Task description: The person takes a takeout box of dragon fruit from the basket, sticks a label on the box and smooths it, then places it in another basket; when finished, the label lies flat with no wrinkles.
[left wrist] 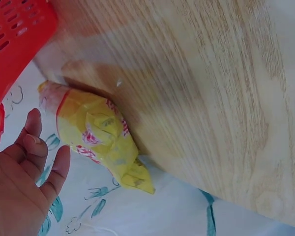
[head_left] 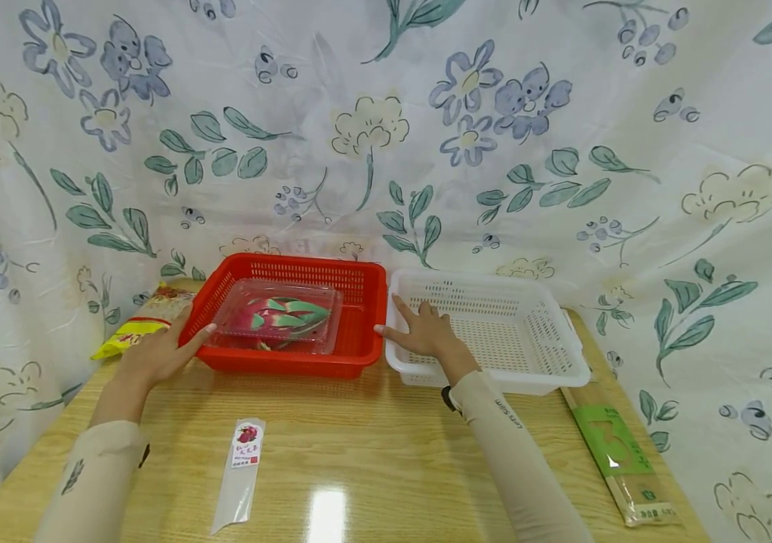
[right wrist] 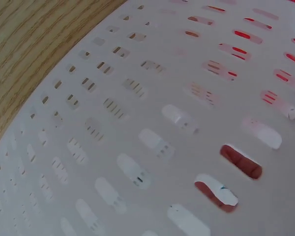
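Two baskets side by side, touching, at the back of a wooden table (head_left: 372, 445). Red basket (head_left: 359, 302), left: holds a clear plastic box (head_left: 280, 313) with a dragon fruit inside. White basket (head_left: 549, 339), right: slotted walls. Left hand (head_left: 155, 354): fingers straight and together, pressed flat against the red basket's left wall. Right hand (head_left: 423, 332): fingers spread and straight, resting on the white basket's near left corner. Yellow packet (head_left: 131, 332): at the table's left edge, just beside the left hand. Narrow clear sleeve (head_left: 240, 471): front centre. Long green-labelled packet (head_left: 620, 452): right edge.
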`<state>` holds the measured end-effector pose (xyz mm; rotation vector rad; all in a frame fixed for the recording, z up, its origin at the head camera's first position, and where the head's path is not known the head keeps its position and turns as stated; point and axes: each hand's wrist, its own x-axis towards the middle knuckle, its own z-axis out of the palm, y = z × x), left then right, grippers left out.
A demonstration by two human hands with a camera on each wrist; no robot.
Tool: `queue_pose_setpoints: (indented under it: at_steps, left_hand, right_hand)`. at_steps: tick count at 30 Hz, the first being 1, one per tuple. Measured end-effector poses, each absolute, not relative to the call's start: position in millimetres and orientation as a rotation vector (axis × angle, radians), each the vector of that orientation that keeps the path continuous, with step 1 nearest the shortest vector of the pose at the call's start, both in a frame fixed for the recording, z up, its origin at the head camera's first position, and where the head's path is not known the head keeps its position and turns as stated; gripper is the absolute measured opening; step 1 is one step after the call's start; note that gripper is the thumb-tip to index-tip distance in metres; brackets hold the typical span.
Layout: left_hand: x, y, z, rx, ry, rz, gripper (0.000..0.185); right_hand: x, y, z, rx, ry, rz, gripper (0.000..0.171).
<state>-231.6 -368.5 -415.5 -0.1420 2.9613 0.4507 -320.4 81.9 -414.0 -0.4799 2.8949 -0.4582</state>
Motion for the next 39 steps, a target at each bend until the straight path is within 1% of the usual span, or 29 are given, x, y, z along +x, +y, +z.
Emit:
queue_pose_setpoints:
  at_steps: [20,31,39]
  left_hand:
    - [-231.1,-368.5,-420.0,-0.139,2.933,0.525,0.098]
    - [-231.2,-367.5,-420.0,-0.128,2.956,0.533,0.095]
    - [-231.8,-368.8,-422.7,-0.130,2.960,0.568,0.095]
  right_hand:
    - [-318.2,69.0,-409.9,-0.487,2.912,-0.463,0.091]
    - [-317.2,60.3,-410.3,-0.575,2.946,-0.386,0.089]
    - [-315.6,54.3,-407.5,-0.571,2.950,-0.403,0.090]
